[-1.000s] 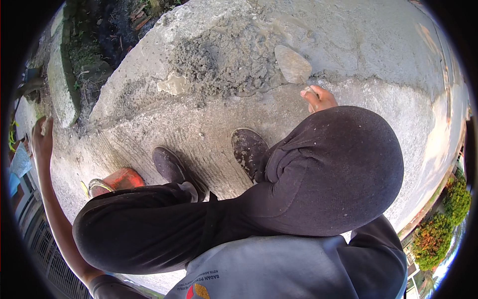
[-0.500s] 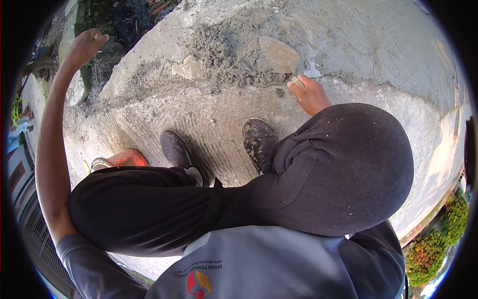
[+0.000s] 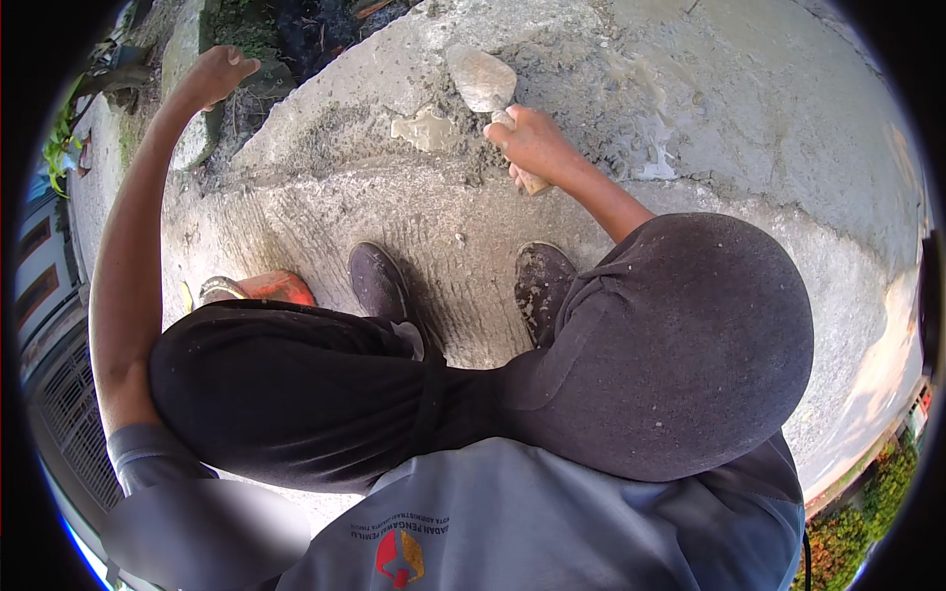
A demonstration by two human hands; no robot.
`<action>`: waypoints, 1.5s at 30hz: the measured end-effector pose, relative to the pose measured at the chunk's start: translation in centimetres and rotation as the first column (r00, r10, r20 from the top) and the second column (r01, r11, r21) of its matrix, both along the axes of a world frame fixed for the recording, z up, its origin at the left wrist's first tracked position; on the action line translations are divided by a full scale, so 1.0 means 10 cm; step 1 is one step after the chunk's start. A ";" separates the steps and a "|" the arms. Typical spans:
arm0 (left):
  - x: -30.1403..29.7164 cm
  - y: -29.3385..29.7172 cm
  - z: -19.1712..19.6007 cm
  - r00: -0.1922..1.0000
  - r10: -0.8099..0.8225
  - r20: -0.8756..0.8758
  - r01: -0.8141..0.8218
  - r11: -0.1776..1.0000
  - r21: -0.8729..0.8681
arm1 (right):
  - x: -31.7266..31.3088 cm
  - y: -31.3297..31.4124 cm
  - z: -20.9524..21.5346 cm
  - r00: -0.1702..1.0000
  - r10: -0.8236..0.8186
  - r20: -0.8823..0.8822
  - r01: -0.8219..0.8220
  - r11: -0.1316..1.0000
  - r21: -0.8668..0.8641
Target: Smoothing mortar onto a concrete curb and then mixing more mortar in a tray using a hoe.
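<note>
My right hand [image 3: 537, 143] is wrapped round the wooden handle of a trowel [image 3: 482, 81]. The rounded trowel blade, coated in grey, points away from me over rough wet mortar [image 3: 562, 84]. A small pale puddle [image 3: 426, 128] lies just left of the blade. Out at the far left, my left hand [image 3: 215, 77] is held in a loose fist with no object visible in it. That arm stretches past my left knee, and the fist is near the concrete's broken edge, apart from the mortar.
Smooth wet cement [image 3: 759, 108] spreads to the right, with a whitish puddle [image 3: 655, 148] beside it. A dark ditch [image 3: 310, 39] borders the far left. Near my shoes [image 3: 379, 281] on the ridged concrete lies an orange-red object [image 3: 281, 287], partly behind my left leg.
My right hand has moved left and slightly away from me, bringing the trowel across the mortar toward the small puddle. My left hand is still a loose fist; the whole view has shifted slightly.
</note>
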State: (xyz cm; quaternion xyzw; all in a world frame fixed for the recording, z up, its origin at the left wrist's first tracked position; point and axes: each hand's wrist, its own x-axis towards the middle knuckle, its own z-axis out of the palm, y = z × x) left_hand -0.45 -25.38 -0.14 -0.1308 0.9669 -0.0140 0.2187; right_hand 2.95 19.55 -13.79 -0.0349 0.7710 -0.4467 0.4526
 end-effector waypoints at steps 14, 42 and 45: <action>0.25 -0.38 -0.14 1.000 0.030 0.009 -0.030 0.999 -0.037 | -0.23 0.91 0.52 0.997 -0.043 -0.057 0.048 0.996 0.078; 0.00 -0.11 -0.32 0.997 -0.062 0.041 0.060 0.997 0.050 | 0.88 1.07 -0.28 0.817 0.321 -0.479 -0.256 0.946 0.197; -0.07 -0.06 -0.31 0.993 -0.057 0.107 0.050 0.997 0.064 | 0.79 1.27 -0.10 0.902 0.174 -0.394 -0.081 0.967 0.241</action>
